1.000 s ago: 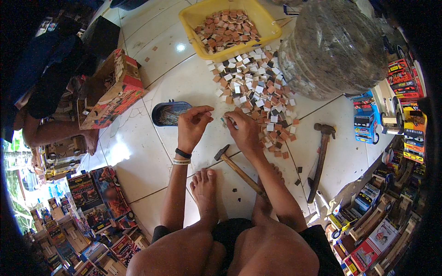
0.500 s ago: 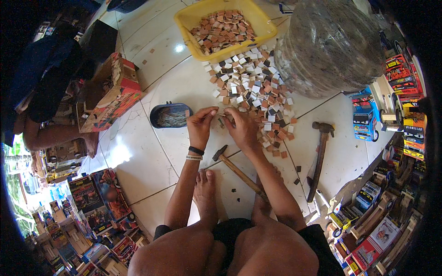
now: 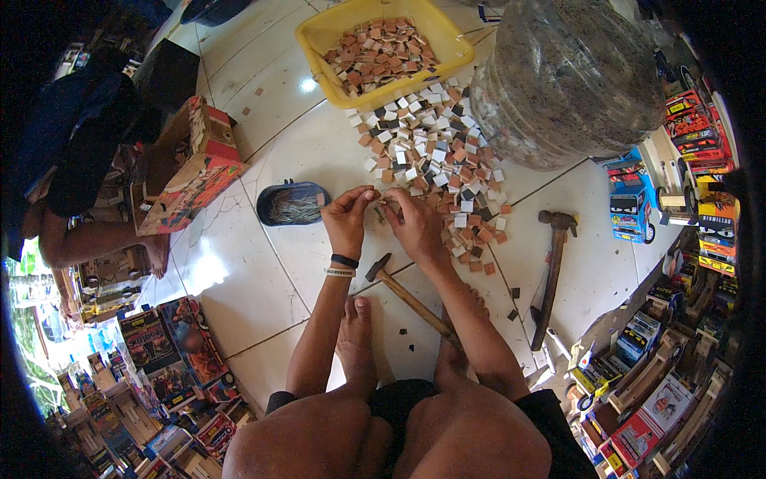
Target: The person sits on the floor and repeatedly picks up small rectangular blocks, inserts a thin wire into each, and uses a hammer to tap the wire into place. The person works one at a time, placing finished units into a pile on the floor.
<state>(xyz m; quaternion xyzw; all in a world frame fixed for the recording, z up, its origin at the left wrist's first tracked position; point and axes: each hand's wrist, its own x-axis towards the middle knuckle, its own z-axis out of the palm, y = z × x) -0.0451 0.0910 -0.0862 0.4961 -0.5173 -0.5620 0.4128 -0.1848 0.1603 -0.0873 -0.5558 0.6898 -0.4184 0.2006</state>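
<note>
My left hand (image 3: 348,219) is closed in a pinch, thumb against fingertips, over the tiled floor. Close beside it, my right hand (image 3: 416,227) is also pinched, and the fingertips of both nearly meet. Whatever small things they hold are too tiny to make out. Just left of my left hand sits a dark blue oval tub (image 3: 291,203) of thin nails. A loose heap of small square pieces (image 3: 431,144), white, brown and black, spreads beyond my right hand. Below the hands lies a hammer (image 3: 411,302) with a wooden handle, its head toward the left.
A yellow basin (image 3: 343,94) of brown squares stands at the far side. A big plastic-wrapped bundle (image 3: 566,88) is right of it. Another hammer (image 3: 550,275) lies at right. Toy trucks (image 3: 630,214) line both sides. A person sits at far left by an open cardboard box (image 3: 191,188).
Both hands stay pinched close together, with only small finger movements. The whole view has shifted very slightly; the tub, heap and hammers rest where they were.
</note>
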